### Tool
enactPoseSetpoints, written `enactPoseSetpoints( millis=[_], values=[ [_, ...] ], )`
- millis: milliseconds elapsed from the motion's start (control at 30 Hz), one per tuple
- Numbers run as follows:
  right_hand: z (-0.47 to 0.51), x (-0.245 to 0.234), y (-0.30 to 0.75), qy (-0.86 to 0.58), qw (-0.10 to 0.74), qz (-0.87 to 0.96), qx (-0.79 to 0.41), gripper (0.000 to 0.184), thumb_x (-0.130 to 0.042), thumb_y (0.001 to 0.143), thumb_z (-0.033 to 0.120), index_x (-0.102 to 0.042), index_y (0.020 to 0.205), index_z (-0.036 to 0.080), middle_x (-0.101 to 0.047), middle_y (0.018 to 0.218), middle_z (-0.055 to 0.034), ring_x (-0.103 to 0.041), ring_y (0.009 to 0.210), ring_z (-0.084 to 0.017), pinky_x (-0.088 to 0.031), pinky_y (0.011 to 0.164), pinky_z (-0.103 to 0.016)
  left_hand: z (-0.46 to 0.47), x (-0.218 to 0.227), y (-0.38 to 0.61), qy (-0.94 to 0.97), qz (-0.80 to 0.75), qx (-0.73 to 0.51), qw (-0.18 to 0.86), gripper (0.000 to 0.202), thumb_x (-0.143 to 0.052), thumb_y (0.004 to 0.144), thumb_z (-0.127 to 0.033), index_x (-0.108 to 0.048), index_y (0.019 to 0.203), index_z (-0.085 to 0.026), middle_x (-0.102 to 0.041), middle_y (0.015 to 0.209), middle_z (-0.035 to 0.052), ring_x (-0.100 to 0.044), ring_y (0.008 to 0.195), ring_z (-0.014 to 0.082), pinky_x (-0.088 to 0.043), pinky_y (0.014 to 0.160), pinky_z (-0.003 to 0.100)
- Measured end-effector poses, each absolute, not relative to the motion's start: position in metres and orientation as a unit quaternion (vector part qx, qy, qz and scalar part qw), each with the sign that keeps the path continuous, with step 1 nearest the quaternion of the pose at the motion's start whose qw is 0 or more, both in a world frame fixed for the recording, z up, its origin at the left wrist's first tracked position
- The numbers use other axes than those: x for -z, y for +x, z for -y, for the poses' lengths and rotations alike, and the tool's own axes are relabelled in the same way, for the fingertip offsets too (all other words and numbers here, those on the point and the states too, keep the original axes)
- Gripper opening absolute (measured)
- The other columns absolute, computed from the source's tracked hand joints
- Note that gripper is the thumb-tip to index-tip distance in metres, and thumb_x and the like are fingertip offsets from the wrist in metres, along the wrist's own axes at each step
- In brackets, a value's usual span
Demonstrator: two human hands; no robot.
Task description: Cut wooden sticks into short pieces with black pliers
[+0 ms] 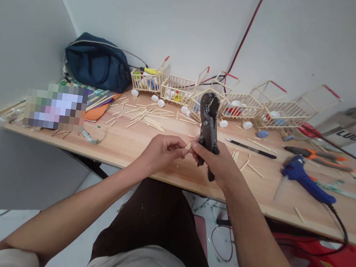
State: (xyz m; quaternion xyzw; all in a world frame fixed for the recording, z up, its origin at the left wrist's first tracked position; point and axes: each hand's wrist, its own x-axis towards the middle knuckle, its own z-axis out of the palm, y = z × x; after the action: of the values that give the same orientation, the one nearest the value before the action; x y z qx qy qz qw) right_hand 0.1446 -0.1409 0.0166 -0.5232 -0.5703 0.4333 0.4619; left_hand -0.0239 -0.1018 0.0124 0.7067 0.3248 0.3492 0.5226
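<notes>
1. Cutter [208, 124]: black, held above the near edge of the table [166, 171]. Its long axis stands almost upright, head pointing up and away from the person, handles pointing down.
2. Right hand [218, 163]: wrapped closed around the cutter's handles.
3. Short stick [188, 146]: just left of the cutter's handles, lying roughly level with one end towards them.
4. Left hand [162, 149]: left of the cutter, thumb and fingers pinched together on the short stick.
5. Loose sticks [147, 118]: scattered left of and beyond the cutter.
6. Stick carts [244, 105]: a row behind the cutter, by the wall.
7. Pen [250, 148] and blue glue gun [306, 182]: right of the cutter.
</notes>
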Motion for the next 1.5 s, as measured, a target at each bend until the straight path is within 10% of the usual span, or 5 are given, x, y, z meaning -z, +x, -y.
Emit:
enactPoseSetpoints(
  millis=[867, 1233, 1500],
  values=[
    [0.187, -0.012, 0.194, -0.569, 0.510, 0.428, -0.483, 0.045, -0.063, 0.078, 0.058, -0.062, 0.093, 0.015, -0.056, 0.075, -0.0026, -0.052, 0.065, -0.013, -0.042, 0.056, -0.026, 0.037, 0.019, 0.038, 0.843, -0.404, -0.293, 0.202, 0.013, -0.062, 0.075, -0.015, -0.075, 0.076, -0.015, -0.071, 0.084, 0.0099, -0.060, 0.083, 0.0207, -0.043, 0.078, 0.032],
    [0.193, -0.020, 0.189, -0.585, 0.452, 0.454, -0.496, 0.070, -0.044, 0.075, 0.079, -0.059, 0.104, 0.016, -0.057, 0.078, -0.0029, -0.051, 0.061, -0.013, -0.042, 0.053, -0.027, 0.083, -0.020, 0.013, 0.631, -0.306, -0.395, 0.594, 0.029, -0.076, 0.067, -0.034, -0.072, 0.084, -0.012, -0.068, 0.078, 0.0035, -0.054, 0.067, 0.0107, -0.041, 0.065, 0.023],
    [0.194, -0.029, 0.176, -0.599, 0.364, 0.551, -0.453, 0.074, -0.033, 0.079, 0.080, -0.057, 0.106, 0.015, -0.057, 0.081, -0.0050, -0.052, 0.067, -0.015, -0.041, 0.058, -0.028, 0.106, -0.041, 0.005, 0.607, -0.272, -0.384, 0.640, 0.022, -0.070, 0.072, -0.033, -0.069, 0.077, -0.011, -0.049, 0.057, -0.0029, -0.039, 0.054, 0.0069, -0.028, 0.054, 0.023]
  ],
)
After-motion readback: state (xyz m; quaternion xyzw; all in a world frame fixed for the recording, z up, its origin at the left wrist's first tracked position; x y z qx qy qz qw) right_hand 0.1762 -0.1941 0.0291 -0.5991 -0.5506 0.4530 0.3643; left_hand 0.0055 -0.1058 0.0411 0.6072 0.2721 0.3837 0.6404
